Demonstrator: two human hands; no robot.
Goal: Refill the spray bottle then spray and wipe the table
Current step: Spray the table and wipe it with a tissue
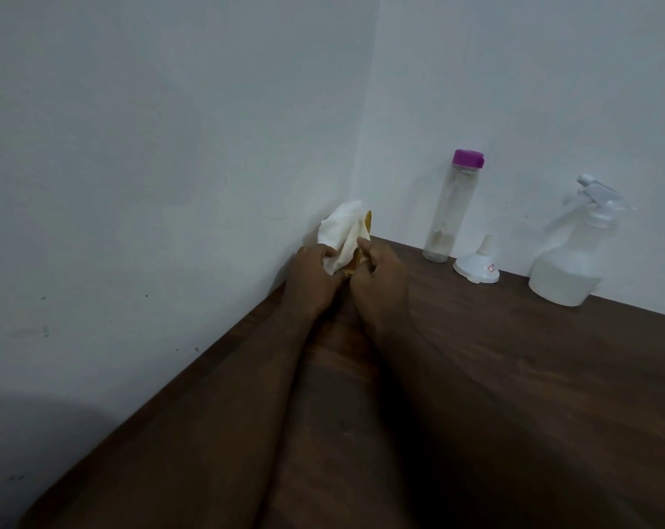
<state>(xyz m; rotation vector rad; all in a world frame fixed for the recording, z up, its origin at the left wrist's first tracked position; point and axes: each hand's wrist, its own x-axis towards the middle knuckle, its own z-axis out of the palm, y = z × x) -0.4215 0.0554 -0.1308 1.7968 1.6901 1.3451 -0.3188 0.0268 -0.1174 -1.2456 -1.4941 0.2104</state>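
Both hands out over dark wood bench [514, 395], near far left corner where two white walls meet. Left hand [313, 278] and right hand [378, 278] side by side, almost touching, forearms running back toward camera. Cloth [342, 232] bunched between them: white, crumpled, with yellow edge showing at right side and below. Left grip closed on cloth's lower left part, fingers curled around it. Right grip closed on cloth's right edge, thumb and fingers pinching it. Cloth sticking up above both hands, close to left wall [151, 166], off bench surface as far as visible; contact with wall not clear.

Along back wall, right of hands: clear bottle [447, 219] upright, purple cap [468, 159] on, looks nearly empty, some residue or liquid low down, hard to tell. Just right of it, white funnel [478, 267] standing wide end down on bench, spout up, small red-marked label on rim. Funnel near bottle, not clearly touching. Further right, spray bottle [569, 269] upright at back edge, translucent white, trigger head on, nozzle pointing left. Fill level inside not readable. Spray bottle well apart from hands, apart from funnel.

Bench surface dark, wood grain visible, lower part in shadow. Wetness on surface not discernible. Small dark specks on left wall.
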